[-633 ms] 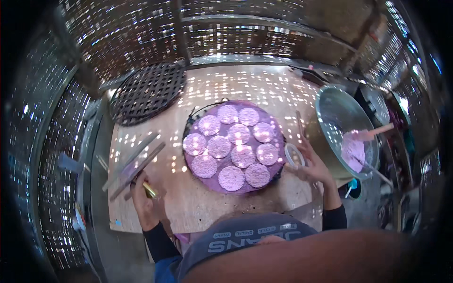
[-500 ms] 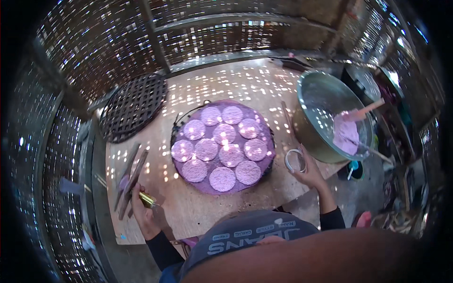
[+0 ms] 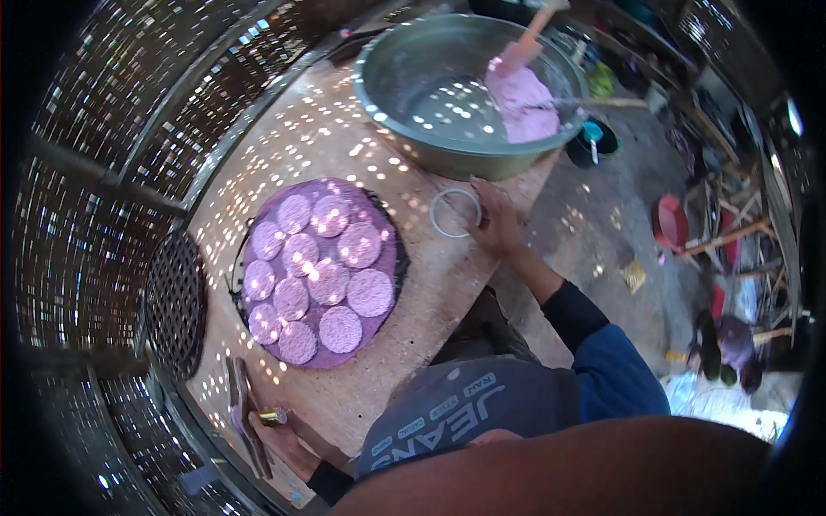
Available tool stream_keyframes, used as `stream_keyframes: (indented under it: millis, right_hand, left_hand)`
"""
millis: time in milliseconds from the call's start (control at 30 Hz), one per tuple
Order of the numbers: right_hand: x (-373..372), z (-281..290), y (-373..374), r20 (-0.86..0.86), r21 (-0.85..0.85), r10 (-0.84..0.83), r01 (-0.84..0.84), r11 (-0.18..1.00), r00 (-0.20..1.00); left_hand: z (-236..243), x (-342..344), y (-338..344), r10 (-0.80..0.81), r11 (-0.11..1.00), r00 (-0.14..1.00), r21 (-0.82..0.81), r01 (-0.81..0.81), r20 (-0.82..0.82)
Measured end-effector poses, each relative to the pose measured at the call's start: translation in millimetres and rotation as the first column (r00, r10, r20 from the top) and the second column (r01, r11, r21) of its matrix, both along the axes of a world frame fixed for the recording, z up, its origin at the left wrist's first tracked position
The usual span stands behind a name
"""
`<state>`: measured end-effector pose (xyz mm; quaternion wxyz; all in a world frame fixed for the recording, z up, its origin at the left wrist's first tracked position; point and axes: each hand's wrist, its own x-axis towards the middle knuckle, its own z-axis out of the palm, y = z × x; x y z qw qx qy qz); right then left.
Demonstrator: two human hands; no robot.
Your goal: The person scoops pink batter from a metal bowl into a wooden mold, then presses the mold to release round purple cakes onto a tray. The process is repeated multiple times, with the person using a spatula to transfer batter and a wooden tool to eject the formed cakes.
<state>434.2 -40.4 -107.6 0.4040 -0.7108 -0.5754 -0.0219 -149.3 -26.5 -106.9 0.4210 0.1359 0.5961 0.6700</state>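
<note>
My right hand (image 3: pixel 499 222) grips a thin white ring (image 3: pixel 433 213) by its right side, just in front of the large basin. At the lower left, my left hand (image 3: pixel 288 445) is closed around a small shiny gold-yellow object (image 3: pixel 273 417), whose kind I cannot make out, beside dark wooden sticks (image 3: pixel 249 421). Between the hands a round tray covered with purple cloth (image 3: pixel 340 193) rests on the wooden table (image 3: pixel 413 297). Several flat, rough-textured pinkish-purple discs (image 3: pixel 328 282) lie spread over the cloth. Dapples of light fall across them.
A large green basin (image 3: pixel 430 142) stands at the table's far side, holding pink-purple dough (image 3: pixel 525 103), a wooden paddle (image 3: pixel 538 30) and a stick. A dark woven lattice (image 3: pixel 175 305) leans at left. A dark bucket (image 3: pixel 607 142) and red basin (image 3: pixel 669 222) stand on the floor at right.
My view has swung to the right, so the tray and left hand appear farther left and the basin larger. The ring stays in my right hand and the gold-yellow object in my left.
</note>
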Motion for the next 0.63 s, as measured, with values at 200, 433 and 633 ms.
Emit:
stream_keyframes:
  millis: [200,433,633]
  right_hand:
    - [-9.0,4.1,-3.5,0.015,-0.043,-0.039,0.039,0.998,0.999]
    - [-14.0,3.1,-5.5,0.039,0.053,0.006,-0.008,0.999,0.999]
    - [-12.8,-2.9,-3.8,0.038,-0.009,0.012,-0.011,1.000,0.999]
  left_hand:
    - [-1.9,27.3,-6.8,-0.202,0.967,0.380,-0.246,-0.070,-0.903]
    - [24.3,90.6,-27.0,-0.119,0.984,0.282,-0.151,-0.096,-0.952]
    - [29.0,97.6,-26.2,-0.196,0.979,0.384,-0.203,0.023,-0.902]
